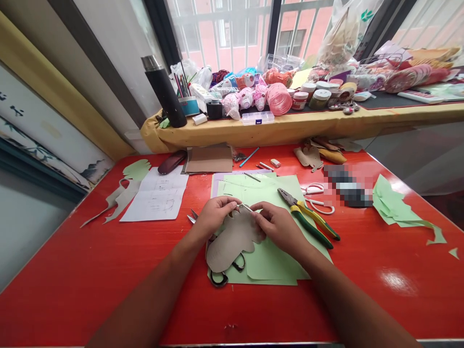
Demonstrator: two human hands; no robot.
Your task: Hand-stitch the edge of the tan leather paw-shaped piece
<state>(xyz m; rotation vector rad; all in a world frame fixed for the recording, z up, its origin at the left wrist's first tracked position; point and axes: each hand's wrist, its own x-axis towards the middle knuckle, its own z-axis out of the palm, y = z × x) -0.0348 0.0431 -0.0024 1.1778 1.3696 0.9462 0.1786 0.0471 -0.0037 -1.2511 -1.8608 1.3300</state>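
Observation:
A grey-brown cut-out with a scalloped edge, leather or card, hangs tilted over the green paper sheets. My left hand pinches its top edge between thumb and fingers. In the closed fingers of my right hand is a thin pale stick-like tool, its tip at the cut-out's top edge by my left fingertips. Black-handled scissors lie partly hidden beneath the cut-out, blades showing left of my left hand. Right of my right hand, pliers with green and yellow handles rest on the paper.
White-handled scissors and a blurred dark item lie to the right, near green scraps. A printed sheet, a glasses case and brown boards are at the left. A crowded ledge with a black flask stands behind.

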